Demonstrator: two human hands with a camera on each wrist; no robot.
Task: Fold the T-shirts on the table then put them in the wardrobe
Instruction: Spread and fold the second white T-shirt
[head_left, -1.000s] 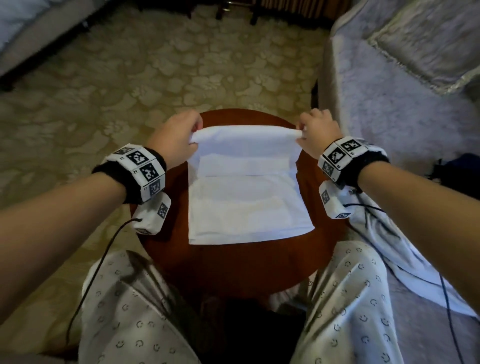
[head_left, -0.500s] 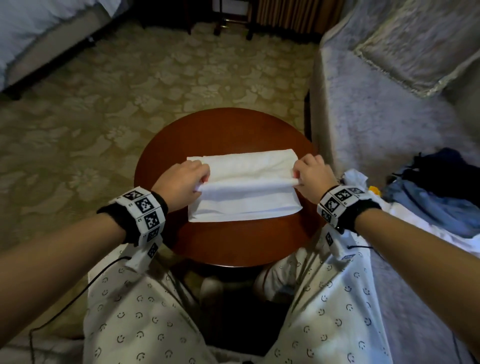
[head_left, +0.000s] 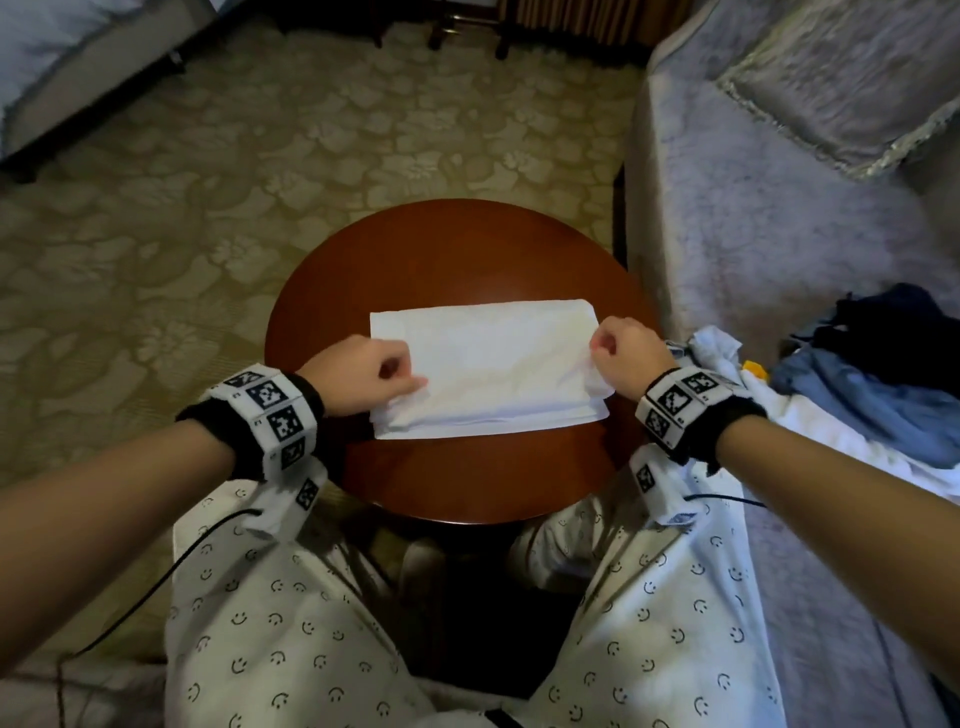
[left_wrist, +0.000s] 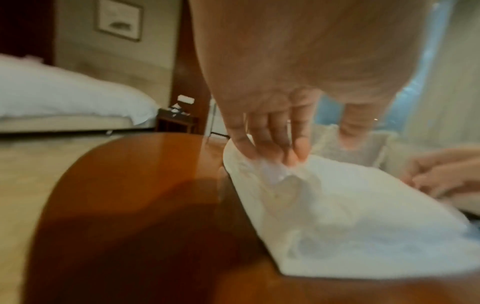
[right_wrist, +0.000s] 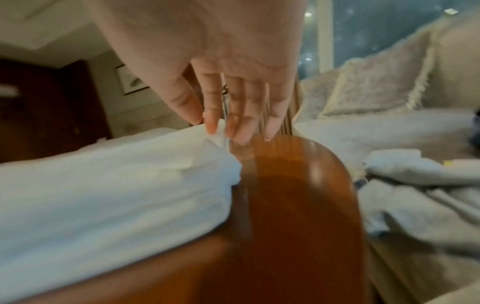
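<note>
- Since a moment ago both hands have drawn the folded edge nearer the person; the white T-shirt now lies as a flatter, doubled rectangle on the round wooden table.
- Head view: the left hand pinches the shirt's near-left corner and the right hand its right edge; a heap of clothes lies on the sofa.
- Left wrist view: curled fingers grip the cloth's edge.
- Right wrist view: thumb and fingers nip a small peak of fabric.
</note>
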